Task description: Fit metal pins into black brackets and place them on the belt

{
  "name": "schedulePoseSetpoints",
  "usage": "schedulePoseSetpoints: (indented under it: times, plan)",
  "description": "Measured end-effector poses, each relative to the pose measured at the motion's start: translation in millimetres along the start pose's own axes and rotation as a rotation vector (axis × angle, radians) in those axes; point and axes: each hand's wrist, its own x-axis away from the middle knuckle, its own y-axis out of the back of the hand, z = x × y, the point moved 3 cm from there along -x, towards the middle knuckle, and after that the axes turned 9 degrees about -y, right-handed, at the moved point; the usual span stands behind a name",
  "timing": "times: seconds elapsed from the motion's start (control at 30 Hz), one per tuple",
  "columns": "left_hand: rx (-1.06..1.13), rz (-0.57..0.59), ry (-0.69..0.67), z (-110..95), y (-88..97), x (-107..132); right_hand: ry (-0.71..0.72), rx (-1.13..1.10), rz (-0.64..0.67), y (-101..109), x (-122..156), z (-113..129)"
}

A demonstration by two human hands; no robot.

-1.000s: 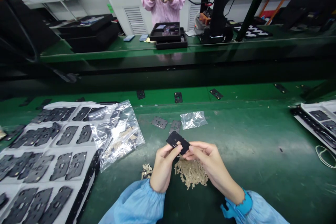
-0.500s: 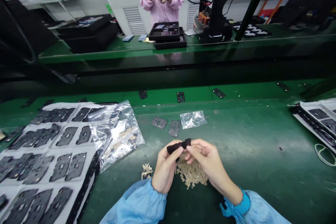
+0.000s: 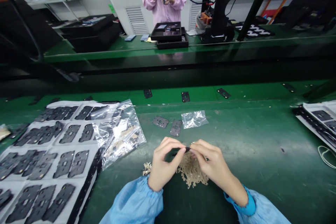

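Note:
Between my fingertips is a small black part [image 3: 187, 149], seen nearly edge-on and mostly covered by the fingers. My left hand [image 3: 167, 161] pinches its left end, thumb against forefinger. The fingers of my right hand [image 3: 210, 156] close on the other end. Just below, a heap of small tan pieces [image 3: 193, 173] lies on the green table, partly behind my hands. A smaller cluster of tan bits [image 3: 147, 168] shows beside my left wrist. Two flat black plates with cut-outs, one left [image 3: 160, 121] and one right [image 3: 175, 127], lie beyond my hands.
At left, a white compartmented tray [image 3: 90, 162] holds many black plates, with a clear zip bag [image 3: 123, 136] of tan pieces over its corner. A small clear bag [image 3: 194, 119] lies ahead. Another tray [image 3: 312, 119] is at right. Across the bench stands a person in pink [image 3: 168, 14].
The black part has been tilted from showing its broad dark face to nearly edge-on. My fingers have shifted into a tighter pinch, and the view has moved slightly.

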Motion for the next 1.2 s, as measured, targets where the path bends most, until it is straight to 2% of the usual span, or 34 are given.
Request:
schedulePoseSetpoints:
  times: [0.23, 0.47, 0.57, 0.67, 0.73, 0.8, 0.9, 0.97, 1.03, 1.13, 1.2]
  plan:
    - [-0.077, 0.014, -0.075, -7.4, 1.4, -2.0, 0.170, 0.338, -0.017, -0.2, 5.4, 1.0]
    - [-0.060, 0.029, -0.068, -6.7, -0.8, -0.5, 0.232, 0.495, -0.058, -2.3, 8.1, 1.0]
    - [-0.109, 0.064, -0.111, -0.1, -5.9, 6.4, 0.224, 0.456, -0.076, -4.1, 7.7, 2.6]
    - [-0.194, 0.084, -0.183, 3.1, -12.5, 14.5, 0.120, 0.267, -0.108, -2.8, 7.2, 5.8]
    - [-0.212, 0.105, -0.200, 1.2, -16.7, 17.8, 0.044, 0.147, -0.118, -0.3, 5.4, 8.4]
    - [-0.199, 0.115, -0.195, -3.4, -19.1, 18.5, 0.036, 0.105, -0.116, 4.2, -2.2, 12.3]
    - [-0.204, 0.059, -0.228, -11.4, -17.3, 16.6, 0.150, 0.228, -0.101, 12.7, -35.8, 20.0]
    - [-0.240, -0.002, -0.256, -13.7, -13.8, 14.9, 0.223, 0.479, -0.060, 14.1, -74.4, 23.1]
    - [-0.266, -0.058, -0.255, -13.0, -9.9, 13.1, 0.199, 0.841, 0.039, 9.2, -119.6, 19.8]
    - [-0.269, -0.123, -0.224, -10.0, -4.2, 10.9, 0.204, 0.954, 0.119, -0.4, -176.1, 12.2]
    - [-0.280, -0.156, -0.215, -8.8, -0.6, 10.6, 0.207, 0.988, 0.196, -6.8, -200.0, 4.3]
